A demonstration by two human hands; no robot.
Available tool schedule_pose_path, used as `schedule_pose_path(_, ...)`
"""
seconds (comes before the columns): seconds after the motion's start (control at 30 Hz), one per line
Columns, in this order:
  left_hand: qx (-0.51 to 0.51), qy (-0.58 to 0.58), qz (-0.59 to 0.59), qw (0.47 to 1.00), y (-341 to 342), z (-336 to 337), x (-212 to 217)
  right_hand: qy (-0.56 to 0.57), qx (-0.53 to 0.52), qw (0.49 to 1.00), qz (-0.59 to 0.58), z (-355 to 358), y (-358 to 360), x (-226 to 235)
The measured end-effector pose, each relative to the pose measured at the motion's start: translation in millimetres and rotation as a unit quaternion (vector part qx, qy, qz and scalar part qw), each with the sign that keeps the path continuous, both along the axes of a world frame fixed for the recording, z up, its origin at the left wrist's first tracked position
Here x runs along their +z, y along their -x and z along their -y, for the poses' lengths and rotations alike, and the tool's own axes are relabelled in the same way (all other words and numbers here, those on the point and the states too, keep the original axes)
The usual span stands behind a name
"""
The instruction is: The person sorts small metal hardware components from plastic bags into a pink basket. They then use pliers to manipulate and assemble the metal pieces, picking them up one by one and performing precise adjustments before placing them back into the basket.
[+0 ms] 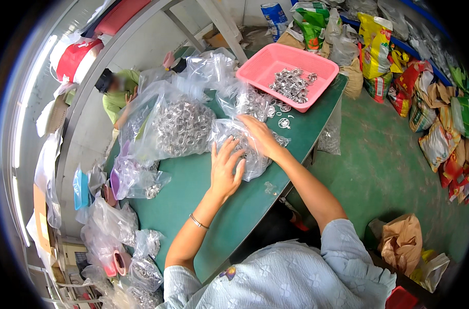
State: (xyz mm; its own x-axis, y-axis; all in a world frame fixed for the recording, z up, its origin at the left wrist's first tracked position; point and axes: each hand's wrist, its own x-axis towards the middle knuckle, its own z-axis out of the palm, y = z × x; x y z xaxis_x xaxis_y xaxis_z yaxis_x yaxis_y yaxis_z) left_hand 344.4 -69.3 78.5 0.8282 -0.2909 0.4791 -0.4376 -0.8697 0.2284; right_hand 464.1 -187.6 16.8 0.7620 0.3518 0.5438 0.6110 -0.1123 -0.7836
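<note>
A clear plastic bag (252,167) of small silvery metal ring-shaped parts lies on the green table in front of me. My left hand (226,169) is at the bag's near left side, fingers spread, gripping nothing. My right hand (260,136) rests over the bag's upper right side with its fingers stretched out; its fingertips are partly lost against the plastic. Just left of it sits a bigger clear bag (182,127), bulging with similar metal rings. Behind the bag, more metal parts (255,104) lie in plastic and loose on the tabletop.
A pink plastic basket (250,69) holding metal parts stands at the table's far right corner. Smaller filled bags (147,268) crowd the left. Across the table is another person (113,100) in green. Colourful sacks (376,46) line the right wall; a brown paper bag (402,242) stands at lower right.
</note>
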Motion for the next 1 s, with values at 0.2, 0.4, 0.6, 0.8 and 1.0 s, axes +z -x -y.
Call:
schedule_pose_path(0.2, -0.003, 0.009, 0.011, 1.0, -1, 1, 0, -0.093, 0.02, 0.993, -0.077, 8, -7, -4)
schedule_pose_path(0.4, 0.008, 0.095, 0.071, 0.993, 4, 7, -1, -0.063, -0.232, 0.969, -0.058, -11, -30, 18)
schedule_pose_path(0.6, 0.023, 0.1, 0.072, 0.992, 9, 7, -4, 0.122, -0.139, 0.982, 0.029, -31, -70, 20)
schedule_pose_path(0.8, 0.035, 0.1, 0.064, 0.992, 11, 4, -8, -0.048, -0.022, 0.995, 0.081, -38, -63, 1)
schedule_pose_path(1.0, 0.084, 0.203, 0.082, 0.972, 10, 3, -1, -0.017, -0.169, 0.985, -0.027, -5, -71, 29)
